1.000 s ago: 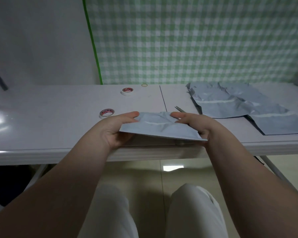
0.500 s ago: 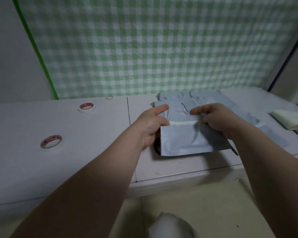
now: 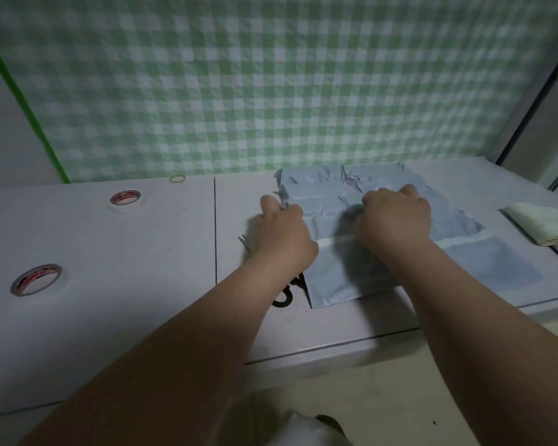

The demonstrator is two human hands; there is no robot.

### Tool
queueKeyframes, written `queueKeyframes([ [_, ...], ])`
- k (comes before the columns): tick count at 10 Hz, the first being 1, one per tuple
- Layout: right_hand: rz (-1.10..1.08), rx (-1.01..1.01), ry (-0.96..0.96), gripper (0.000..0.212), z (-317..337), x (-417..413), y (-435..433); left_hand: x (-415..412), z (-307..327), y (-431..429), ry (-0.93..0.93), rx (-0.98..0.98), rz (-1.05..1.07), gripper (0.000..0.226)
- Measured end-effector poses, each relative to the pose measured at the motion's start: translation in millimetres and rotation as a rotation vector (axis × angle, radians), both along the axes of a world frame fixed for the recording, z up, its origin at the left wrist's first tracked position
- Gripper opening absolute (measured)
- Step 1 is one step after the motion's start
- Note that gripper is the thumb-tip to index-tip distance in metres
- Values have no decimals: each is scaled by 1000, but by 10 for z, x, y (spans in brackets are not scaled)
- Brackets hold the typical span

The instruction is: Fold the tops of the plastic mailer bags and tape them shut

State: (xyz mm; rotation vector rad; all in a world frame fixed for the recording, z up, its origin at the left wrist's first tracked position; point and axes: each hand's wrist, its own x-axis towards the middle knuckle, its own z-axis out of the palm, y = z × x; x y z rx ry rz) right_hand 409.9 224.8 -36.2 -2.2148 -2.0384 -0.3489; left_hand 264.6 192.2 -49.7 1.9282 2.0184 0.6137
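I see the mailer bag (image 3: 342, 278) flat on the table (image 3: 110, 317), overlapping the bag pile (image 3: 319, 185). Left hand (image 3: 282, 235) and right hand (image 3: 395, 217) both grip its top edge, fingers curled. It's blurry there.

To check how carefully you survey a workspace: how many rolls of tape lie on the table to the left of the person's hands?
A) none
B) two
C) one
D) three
B: a near tape roll and a far tape roll lie flat on the table, both to the left of the left hand and apart from it.
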Motion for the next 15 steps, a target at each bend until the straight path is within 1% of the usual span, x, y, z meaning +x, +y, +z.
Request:
queueKeyframes([
  [1,184,-39,118,45,-161,-170,-23,19,-107,-59,301,-96,-131,61],
  [2,193,-255,202,62,-347,-241,-71,-23,-176,-75,422,-290,-182,68],
  [3,126,-287,189,62,-370,-260,-113,-130,-100,-117,426,-320,-204,65],
  [4,200,-21,213,35,-207,-434,-257,-356,10,-211,356,-192,-133,52],
  [5,323,-20,370,32,13,-739,-563,-818,36,-375,234,-15,23,45],
  [6,357,-183,205,28,38,-1010,-721,-1388,47,-651,230,88,195,42],
  [7,310,-266,161,28,19,-1196,-776,-1909,37,-911,424,-20,447,38],
  [8,206,-276,129,31,26,-1316,-830,-2286,-10,-1050,312,-189,544,36],
  [9,148,-277,134,34,9,-1395,-855,-2439,-42,-1082,254,-123,460,32],
  [10,168,-256,262,31,-32,-1481,-804,-2348,-42,-1032,229,-11,335,23],
  [11,215,-208,354,23,-80,-1585,-767,-2122,-42,-941,150,31,249,40],
  [12,251,-163,420,14,-115,-1736,-760,-1950,-66,-835,89,77,234,47],
  [13,265,-162,525,10,-130,-1874,-759,-1886,-91,-751,53,62,231,42],
  [14,319,-176,638,14,-117,-1958,-753,-1896,-65,-724,57,47,186,40],
  [15,337,-128,687,19,-6,-1921,-786,-1961,55,-748,36,45,175,29],
])
